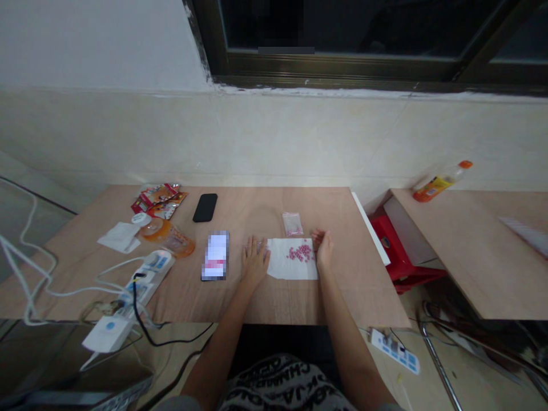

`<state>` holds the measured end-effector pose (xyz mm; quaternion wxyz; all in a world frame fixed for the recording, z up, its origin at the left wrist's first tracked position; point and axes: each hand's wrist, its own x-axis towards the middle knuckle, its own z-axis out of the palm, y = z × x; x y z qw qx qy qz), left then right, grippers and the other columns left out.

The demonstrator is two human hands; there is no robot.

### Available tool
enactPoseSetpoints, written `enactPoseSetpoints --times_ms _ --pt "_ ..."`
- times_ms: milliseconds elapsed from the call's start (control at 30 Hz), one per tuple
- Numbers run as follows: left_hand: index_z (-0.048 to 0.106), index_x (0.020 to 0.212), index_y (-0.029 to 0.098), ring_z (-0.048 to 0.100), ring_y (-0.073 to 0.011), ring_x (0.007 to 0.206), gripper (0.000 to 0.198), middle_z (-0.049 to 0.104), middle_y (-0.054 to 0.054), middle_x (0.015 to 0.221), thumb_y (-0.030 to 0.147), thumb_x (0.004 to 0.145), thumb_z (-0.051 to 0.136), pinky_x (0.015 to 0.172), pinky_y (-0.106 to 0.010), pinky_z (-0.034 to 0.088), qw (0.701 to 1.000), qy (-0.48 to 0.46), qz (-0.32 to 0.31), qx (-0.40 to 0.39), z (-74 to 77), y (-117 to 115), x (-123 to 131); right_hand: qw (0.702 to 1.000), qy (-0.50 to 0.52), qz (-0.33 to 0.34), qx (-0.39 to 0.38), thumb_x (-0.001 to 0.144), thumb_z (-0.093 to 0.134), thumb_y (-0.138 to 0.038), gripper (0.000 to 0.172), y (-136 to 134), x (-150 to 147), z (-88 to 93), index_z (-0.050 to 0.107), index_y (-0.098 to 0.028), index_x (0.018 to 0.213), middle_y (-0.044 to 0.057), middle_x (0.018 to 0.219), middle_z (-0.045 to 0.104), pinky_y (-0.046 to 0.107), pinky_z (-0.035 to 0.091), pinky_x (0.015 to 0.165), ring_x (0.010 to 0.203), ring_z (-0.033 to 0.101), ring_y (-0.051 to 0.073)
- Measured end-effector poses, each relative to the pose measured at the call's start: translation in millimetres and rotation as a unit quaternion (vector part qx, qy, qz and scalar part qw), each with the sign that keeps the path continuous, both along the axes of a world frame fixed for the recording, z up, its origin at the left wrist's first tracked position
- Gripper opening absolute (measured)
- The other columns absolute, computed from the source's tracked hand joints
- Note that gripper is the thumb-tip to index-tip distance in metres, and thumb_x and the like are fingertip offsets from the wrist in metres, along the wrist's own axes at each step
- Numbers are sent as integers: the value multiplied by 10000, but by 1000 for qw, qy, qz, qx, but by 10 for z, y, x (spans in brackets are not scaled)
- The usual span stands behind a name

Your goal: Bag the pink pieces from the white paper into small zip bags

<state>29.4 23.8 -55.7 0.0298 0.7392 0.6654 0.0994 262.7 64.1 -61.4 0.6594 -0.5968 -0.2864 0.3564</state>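
A white sheet of paper (280, 268) lies on the wooden table in front of me, with several small pink bead-like pieces (299, 252) scattered over its right half. My left hand (256, 262) rests flat, palm down and fingers spread, at the paper's left edge. Along the right edge, my right hand (324, 249) stands on its side with loosely bent fingers; nothing shows in it. Just beyond the paper is a small clear plastic bag (293, 223) with some pink in its bottom. A phone with a lit, blurred screen (215, 256) lies left of my left hand.
A black phone (205, 208), snack packets (158, 200), an orange drink bottle (169, 236) lying down and a tissue (120, 237) are on the left. Corded power strips (148, 279) hang over the front edge. A red stool (396, 251) stands between the tables.
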Motion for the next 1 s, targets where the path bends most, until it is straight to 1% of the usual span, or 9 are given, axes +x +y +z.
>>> enactPoseSetpoints --times_ms 133,267,367,433,500,567,667,833,1000 --pt "352 1484 229 236 -282 1470 517 272 -149 1579 389 994 312 1164 -498 242 1000 3 -4 4 -8 -1 -8 1000 13 12 2 854 380 -703 619 8 -97 -8 670 -158 898 88 857 725 319 513 721 797 675 199" --pt "347 1485 234 227 -281 1472 519 265 -146 1583 397 993 309 1163 -504 241 1000 0 -7 10 -26 -3 -17 997 46 53 32 847 383 -730 621 33 -184 -1 652 -174 914 65 819 721 308 520 691 762 687 188" --pt "341 1487 241 219 -271 1476 519 261 -132 1587 401 994 304 1165 -498 240 1000 -4 -9 13 -45 -1 -22 996 52 61 48 859 342 -735 634 90 -184 4 643 -178 900 60 794 713 316 523 685 727 684 186" --pt "341 1487 244 218 -269 1476 518 266 -133 1585 400 994 302 1165 -498 238 1000 -5 -7 15 -54 2 -24 996 2 71 46 867 385 -694 588 153 -149 -5 649 -170 902 76 828 719 323 520 717 764 679 195" --pt "342 1487 241 223 -273 1474 518 274 -143 1580 399 994 305 1165 -503 235 1000 -6 -8 15 -58 3 -25 991 -88 96 33 845 502 -618 496 238 -94 -35 657 -158 950 98 899 725 331 513 760 828 669 210" --pt "342 1487 236 226 -276 1473 519 280 -150 1577 397 994 309 1165 -504 234 1000 -8 -10 13 -54 3 -25 978 -174 114 14 813 583 -531 448 341 -31 -86 645 -152 1044 113 958 721 342 511 772 849 657 219" --pt "352 1483 236 230 -276 1472 516 287 -147 1574 391 993 314 1167 -504 233 1000 -11 -6 8 -41 1 -19 956 -261 134 0 829 562 -388 359 511 56 -175 626 -165 1103 108 983 713 354 518 778 832 649 211" --pt "352 1482 245 234 -272 1471 517 279 -128 1580 396 989 321 1172 -502 228 1000 -17 -1 5 -23 0 -11 925 -342 166 16 786 528 -178 342 721 125 -254 616 -169 1116 96 938 706 374 521 809 830 651 212" --pt "355 1481 247 220 -271 1475 514 282 -135 1578 398 991 310 1171 -509 222 1000 -17 -5 10 -40 0 -17 906 -369 206 10 734 515 -109 340 782 128 -226 640 -182 1042 67 872 707 349 520 777 773 643 193"
